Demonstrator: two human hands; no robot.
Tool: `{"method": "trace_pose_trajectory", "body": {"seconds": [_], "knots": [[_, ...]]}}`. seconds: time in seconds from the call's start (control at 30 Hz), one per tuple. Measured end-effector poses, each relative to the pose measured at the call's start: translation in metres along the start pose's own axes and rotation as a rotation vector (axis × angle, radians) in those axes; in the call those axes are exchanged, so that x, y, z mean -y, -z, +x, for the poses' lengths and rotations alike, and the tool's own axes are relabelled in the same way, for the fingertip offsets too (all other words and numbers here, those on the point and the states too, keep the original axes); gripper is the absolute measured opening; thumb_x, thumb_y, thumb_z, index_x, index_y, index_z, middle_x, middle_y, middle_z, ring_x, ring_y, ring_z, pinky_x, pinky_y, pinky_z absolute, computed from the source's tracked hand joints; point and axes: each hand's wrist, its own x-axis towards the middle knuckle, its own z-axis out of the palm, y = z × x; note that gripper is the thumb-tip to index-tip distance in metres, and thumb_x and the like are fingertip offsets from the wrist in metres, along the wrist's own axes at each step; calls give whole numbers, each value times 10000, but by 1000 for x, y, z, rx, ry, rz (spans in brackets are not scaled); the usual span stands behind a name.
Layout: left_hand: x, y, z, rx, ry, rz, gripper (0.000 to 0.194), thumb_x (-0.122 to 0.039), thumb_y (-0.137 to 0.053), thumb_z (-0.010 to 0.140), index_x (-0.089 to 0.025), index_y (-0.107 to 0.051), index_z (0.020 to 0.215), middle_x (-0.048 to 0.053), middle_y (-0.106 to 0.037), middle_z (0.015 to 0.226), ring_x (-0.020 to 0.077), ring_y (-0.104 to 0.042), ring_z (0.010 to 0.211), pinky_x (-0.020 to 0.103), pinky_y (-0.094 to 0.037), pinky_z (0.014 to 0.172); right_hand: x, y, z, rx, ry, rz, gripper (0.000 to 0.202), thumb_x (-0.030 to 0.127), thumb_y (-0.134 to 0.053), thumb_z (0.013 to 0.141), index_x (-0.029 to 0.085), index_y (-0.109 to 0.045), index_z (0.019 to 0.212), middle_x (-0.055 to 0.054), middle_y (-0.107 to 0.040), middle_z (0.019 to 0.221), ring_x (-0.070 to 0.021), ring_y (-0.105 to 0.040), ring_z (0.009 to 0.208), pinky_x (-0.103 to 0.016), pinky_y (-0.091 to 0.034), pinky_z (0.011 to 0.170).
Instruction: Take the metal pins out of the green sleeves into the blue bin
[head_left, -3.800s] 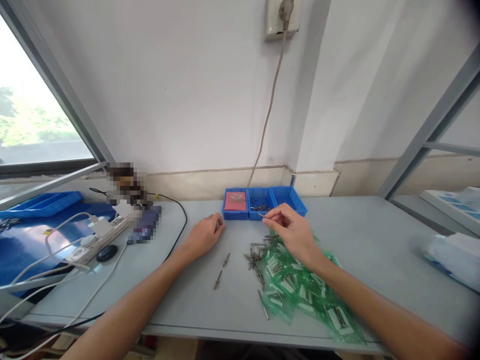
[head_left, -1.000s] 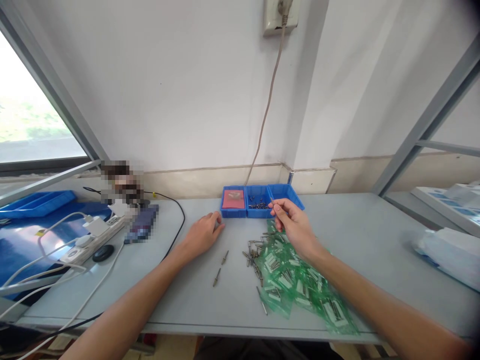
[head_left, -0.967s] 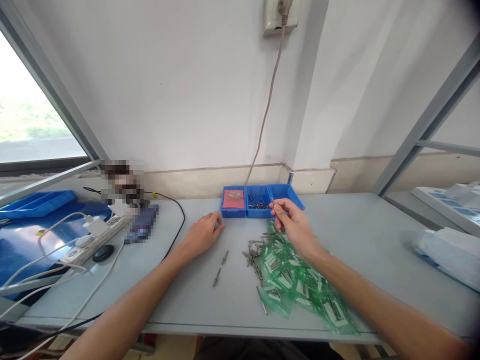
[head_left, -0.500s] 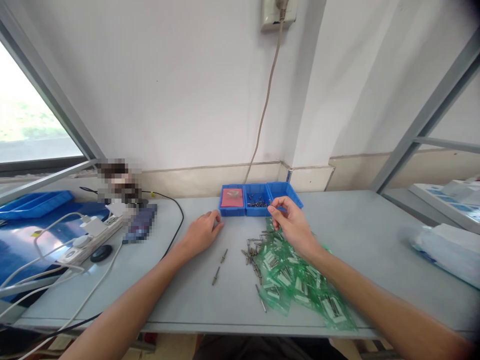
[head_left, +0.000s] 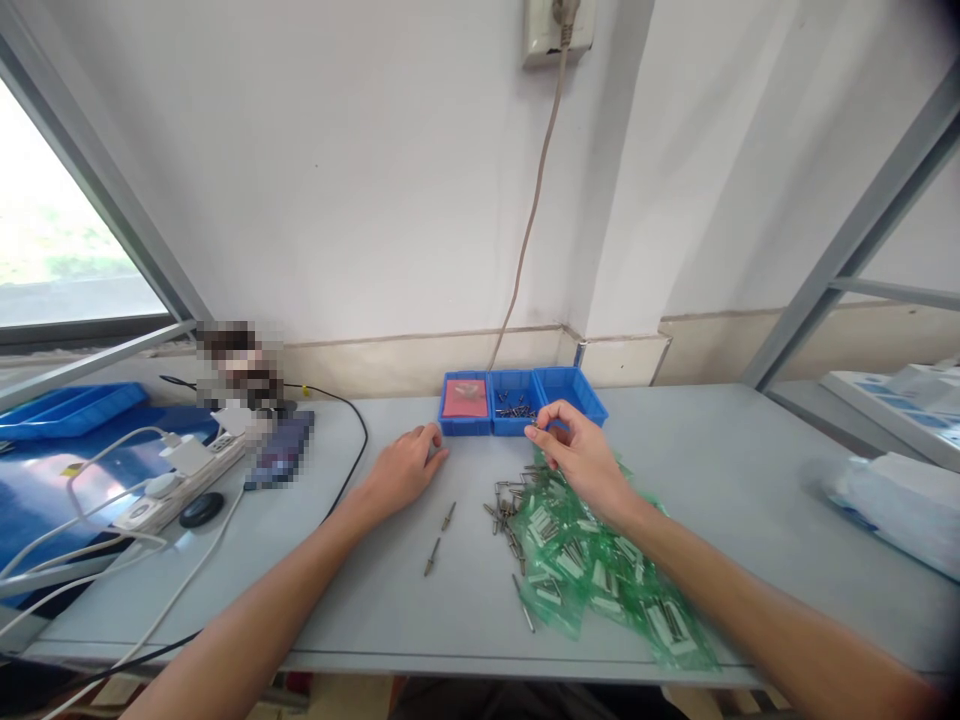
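Observation:
My left hand rests on the grey table, left of the blue bins, its fingers loosely curled with nothing visible in them. Above the green bags, my right hand pinches thumb and forefinger together; what they hold is too small to make out. The middle blue bin contains several small metal parts. In the left bin lies a red sheet with a clear packet on it. Loose metal pins lie beside green plastic bags of similar parts. Two single pins lie nearer my left hand.
At left are a power strip with cables, a round black object, a blurred phone-like item and a blue tray. A white plastic package sits at right. A wall stands behind the bins.
My right hand has shifted very slightly left and down at the fingertips, near the middle bin's front edge. My left hand has stayed in place.

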Motion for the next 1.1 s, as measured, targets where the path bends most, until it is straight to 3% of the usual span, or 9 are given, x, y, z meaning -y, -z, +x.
{"method": "trace_pose_trajectory", "body": {"seconds": [0.13,0.27,0.4,0.53,0.7,0.9,1.1], "knots": [[-1,1,-1,-6,-11,-11,186,-354,-462,1051,-224,-560,1143,83,-707,1083,247,-664,943,365,-473,834,0,1,0,7,10,12,358,532,-781,853,274,-534,850,63,-460,601,-148,-403,495,-286,-300,486],[-2,2,-2,2,-8,-12,205,-358,-462,1046,-221,-568,1155,89,-707,1080,250,-660,961,370,-479,858,6,0,-2,38,17,76,366,520,-821,816,260,-563,838,49,-525,688,-131,-406,527,-280,-312,505],[0,0,-1,1,-14,-3,200,-359,-460,1052,-223,-564,1154,87,-708,1078,251,-664,952,364,-475,838,14,-2,-5,167,-78,232,400,525,-876,759,240,-616,866,16,-628,858,-104,-421,559,-272,-351,526],[1,-1,-1,-10,-20,-2,180,-351,-462,1055,-226,-560,1140,85,-703,1102,253,-669,942,359,-461,811,14,-3,-7,228,-175,349,408,534,-882,771,222,-649,894,-6,-665,896,-92,-425,564,-265,-351,543],[2,-2,-1,-5,-29,-5,165,-354,-465,1060,-233,-549,1135,79,-701,1113,245,-669,930,345,-447,796,7,-2,-3,225,-174,417,372,547,-822,850,216,-693,960,10,-591,838,-89,-338,557,-260,-315,529],[2,-2,0,0,-21,-3,175,-356,-470,1058,-228,-557,1139,88,-703,1129,249,-672,959,345,-456,805,7,-3,-3,196,-172,475,337,517,-792,892,196,-691,910,27,-496,777,-89,-233,558,-255,-295,522],[-1,1,0,2,-20,-5,182,-353,-469,1054,-222,-562,1139,91,-702,1109,255,-674,950,358,-464,837,7,0,-4,299,-209,580,246,424,-767,943,201,-670,908,57,-406,727,-83,-176,552,-240,-301,537]]}}
